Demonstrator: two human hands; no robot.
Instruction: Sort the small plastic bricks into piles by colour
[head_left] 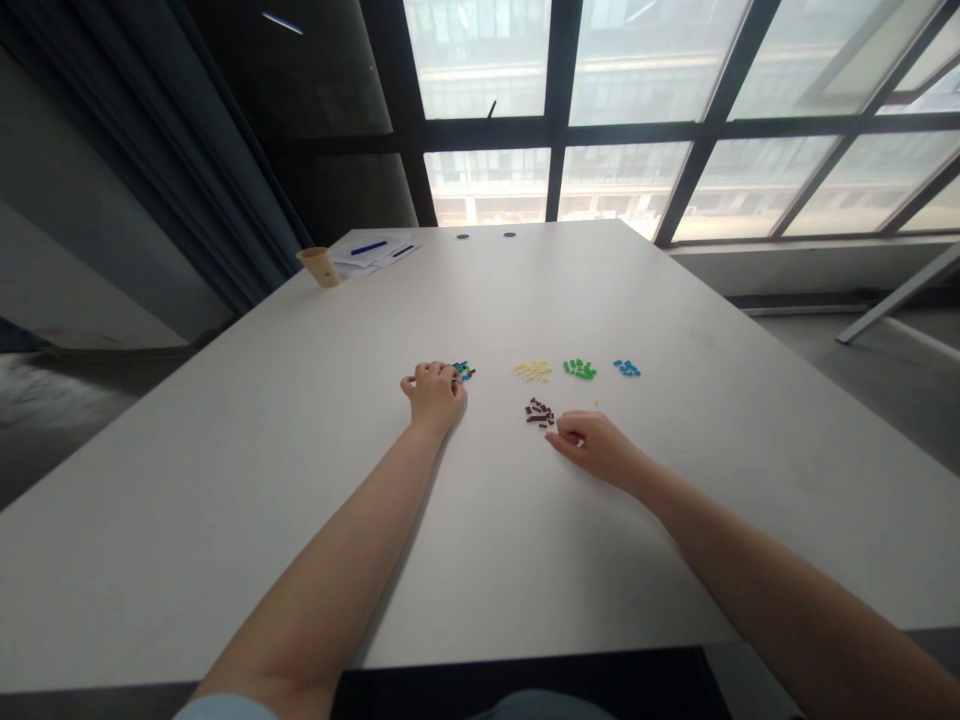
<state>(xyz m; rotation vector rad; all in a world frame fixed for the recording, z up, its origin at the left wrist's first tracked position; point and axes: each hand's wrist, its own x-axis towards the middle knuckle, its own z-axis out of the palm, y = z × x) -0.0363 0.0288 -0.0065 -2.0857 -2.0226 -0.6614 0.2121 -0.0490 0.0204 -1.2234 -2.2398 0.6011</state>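
The person's left hand (433, 397) rests on a white laminate desk (225, 520), its fingers curled forward and bunched against a small heap of mixed blue and dark plastic bricks (463, 371). Whether those fingers are clamped on any piece cannot be told from this view. The right hand (592, 447) lies lower and to the right, with thumb and forefinger drawn together just beside a loose cluster of dark brown plastic bricks (538, 412). Whether they pinch a piece is too small to tell.

Three more sorted clusters run in a rough row to the right of the mixed heap: pale yellow plastic bricks (533, 371), bright green plastic bricks (580, 369) and sky-blue plastic bricks (626, 368). A single tiny yellow piece (597, 403) lies apart, above the right hand.

Farther along the desk, near its far left corner, a tan paper cup (321, 267) lies tilted on its side beside white paper sheets (382, 252), with a blue pen (368, 247) on top of them. A dark blue curtain (225, 170) hangs at the left, and a tall black-framed window (652, 120) fills the far wall.
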